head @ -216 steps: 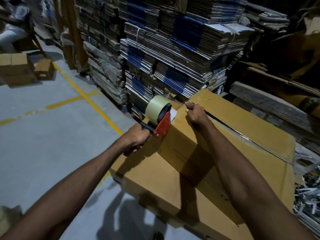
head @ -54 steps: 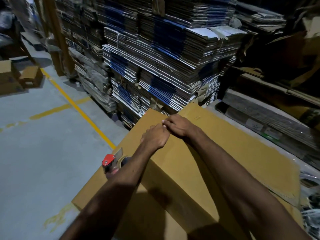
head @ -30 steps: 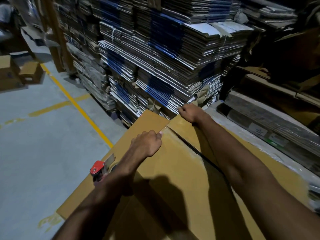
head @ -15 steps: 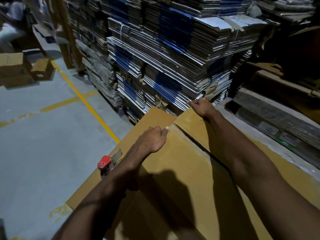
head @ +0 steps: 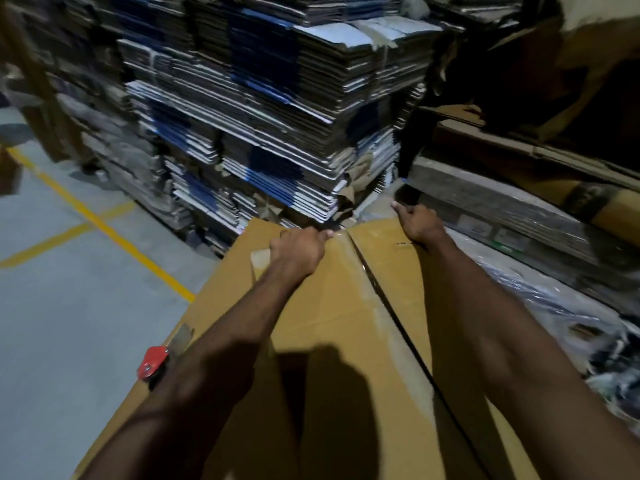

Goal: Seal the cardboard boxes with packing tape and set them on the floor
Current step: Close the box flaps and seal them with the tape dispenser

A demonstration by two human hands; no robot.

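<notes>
A large brown cardboard box (head: 346, 306) lies in front of me, a dark open seam (head: 388, 306) running between its two top flaps. My left hand (head: 298, 251) grips the far edge of the left flap, just left of the seam. On the right flap's far edge, my right hand (head: 417, 223) has its fingers curled over the cardboard. A red tape dispenser (head: 154, 362) lies on the cardboard at the lower left, partly hidden behind my left forearm. Neither hand touches it. A strip of clear tape (head: 259, 256) sits beside my left hand.
Tall stacks of flattened cartons (head: 263, 133) stand close behind the box. More cardboard and plastic-wrapped bundles (head: 540, 216) lie to the right. Grey concrete floor (head: 69, 323) with yellow lines (head: 104, 230) spreads to the left.
The dispenser went from my left hand onto the cardboard. Both hands moved to the flaps' far edge, and in the last second the right one slid further right as my view swung right.
</notes>
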